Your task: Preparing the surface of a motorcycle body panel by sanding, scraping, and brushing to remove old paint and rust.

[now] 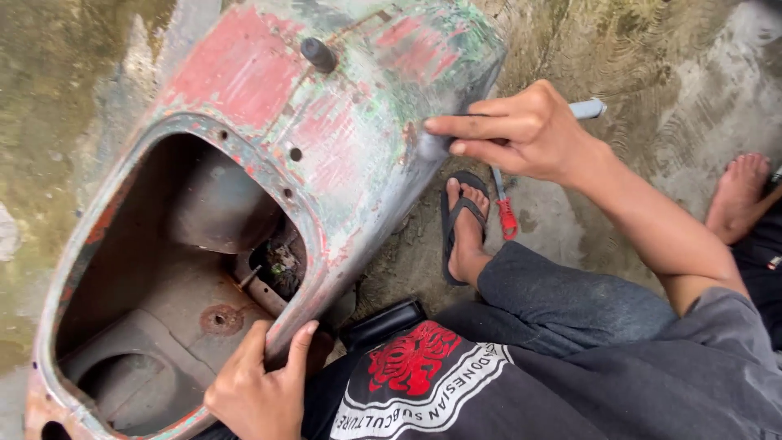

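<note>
Left hand (259, 389) fingers clamped on the rusty scooter shell (326, 122) rim — right hand (521, 130) fingers around a grey tool (588, 108).

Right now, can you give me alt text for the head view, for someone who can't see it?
The right hand presses a grey tool against the side of a worn red and grey metal shell, while the left hand grips the rim of its opening. A sandalled foot rests on the wet concrete floor.

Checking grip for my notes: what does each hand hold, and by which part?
Right hand holds a grey tool around its middle, tip against the scooter body shell. Left hand grips the shell's opening rim.
</note>
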